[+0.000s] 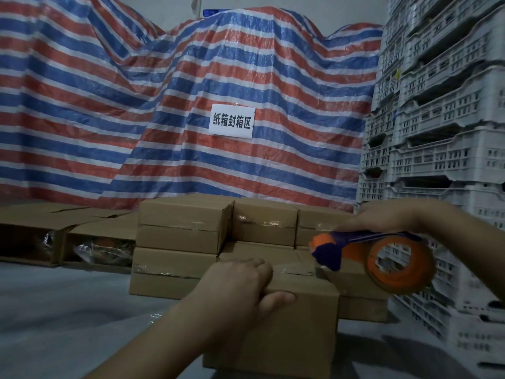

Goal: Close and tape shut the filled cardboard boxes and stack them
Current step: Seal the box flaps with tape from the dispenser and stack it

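Brown cardboard box point(287, 318), closed, sits in the lower centre of the view on the grey floor point(68, 310), directly in front of the person. The left hand point(240, 285) rests on the box's near top edge, fingers curled over the top and thumb pressed against the front face, holding it in place. The right hand point(382, 218) grips the handle of an orange and purple handheld tape dispenser point(369, 258), whose front end touches the top of the box at its far side. An orange-cored tape roll point(397, 265) is mounted on the dispenser.

Behind the box stands a stack of taped brown cardboard boxes point(196, 242). To the left lie open cardboard boxes point(68, 236) showing plastic-wrapped contents. White perforated plastic crates point(437, 132) are stacked at the right. A red, white and blue striped tarpaulin point(136, 105) covers the background and carries a white paper sign point(232, 121).
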The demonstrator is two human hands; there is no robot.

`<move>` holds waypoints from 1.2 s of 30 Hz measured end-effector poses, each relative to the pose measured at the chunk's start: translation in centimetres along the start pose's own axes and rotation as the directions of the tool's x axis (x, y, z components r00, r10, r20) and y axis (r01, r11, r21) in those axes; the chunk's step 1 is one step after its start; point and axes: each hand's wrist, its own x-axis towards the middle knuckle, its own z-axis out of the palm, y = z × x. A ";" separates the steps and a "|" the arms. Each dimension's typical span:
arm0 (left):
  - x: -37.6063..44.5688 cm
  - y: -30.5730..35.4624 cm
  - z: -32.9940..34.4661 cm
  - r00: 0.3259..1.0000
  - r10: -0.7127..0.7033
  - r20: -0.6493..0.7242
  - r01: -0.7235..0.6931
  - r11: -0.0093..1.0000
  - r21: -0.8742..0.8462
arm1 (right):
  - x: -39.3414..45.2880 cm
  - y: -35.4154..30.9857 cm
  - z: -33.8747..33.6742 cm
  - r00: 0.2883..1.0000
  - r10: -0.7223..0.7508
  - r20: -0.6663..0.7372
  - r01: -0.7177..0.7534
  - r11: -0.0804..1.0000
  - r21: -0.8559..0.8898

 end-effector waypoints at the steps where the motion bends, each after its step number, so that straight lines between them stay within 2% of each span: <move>1: 0.0 0.0 0.0 1.000 0.001 -0.002 -0.001 1.000 0.005 | -0.4 1.1 -0.3 1.000 0.019 -0.007 -0.019 1.000 0.020; 4: 0.0 -0.1 0.1 1.000 -0.011 -0.011 0.011 1.000 0.020 | -1.1 3.3 0.1 0.999 0.042 -0.003 -0.041 0.997 0.067; 7: -0.1 -0.1 -0.1 1.000 -0.014 0.018 0.014 1.000 0.011 | -0.7 3.5 1.9 1.000 0.030 0.003 -0.030 0.999 0.012; 9: -0.1 -0.3 -0.5 0.998 -0.025 0.064 0.026 1.000 -0.013 | -0.5 3.1 3.1 1.000 0.003 0.014 -0.003 1.000 -0.009; 12: -0.3 -0.8 -1.5 0.987 -0.058 0.152 0.069 0.996 -0.065 | -0.3 3.0 4.2 1.000 -0.018 -0.013 0.019 0.998 0.057; 14: 0.0 -0.3 -2.3 0.985 -0.037 0.167 0.041 0.999 -0.020 | -0.4 3.1 4.4 0.999 -0.034 -0.010 0.034 0.996 0.085; 16: 1.0 0.8 -2.4 0.993 -0.008 0.120 0.002 0.999 0.048 | -0.4 3.2 4.7 1.000 -0.025 -0.011 0.027 0.990 0.139; 21: 2.9 4.6 -0.7 0.989 0.100 0.113 -0.095 0.994 -0.049 | -0.3 3.5 5.0 1.000 -0.024 -0.003 0.024 0.991 0.131; 24: 3.2 4.9 -0.1 0.985 0.121 0.127 -0.117 0.992 -0.040 | -0.6 3.7 4.4 0.997 -0.074 0.015 0.072 0.993 0.097; 28: 3.1 4.8 0.0 0.984 0.132 0.119 -0.130 0.991 -0.020 | -1.3 4.8 1.5 0.999 0.023 0.028 -0.027 0.989 0.146; 30: 3.0 4.8 0.0 0.984 0.146 0.104 -0.144 0.989 -0.024 | -1.5 4.5 0.5 0.998 0.062 0.030 -0.063 0.998 0.024; 33: 2.9 4.7 0.1 0.985 0.152 0.078 -0.149 0.988 -0.039 | -1.5 1.7 1.4 0.993 0.117 0.022 -0.107 0.957 -0.271; 36: 3.0 4.7 0.2 0.987 0.136 0.084 -0.133 0.990 -0.039 | -1.8 -1.8 2.0 0.997 0.066 -0.048 -0.081 0.896 -0.437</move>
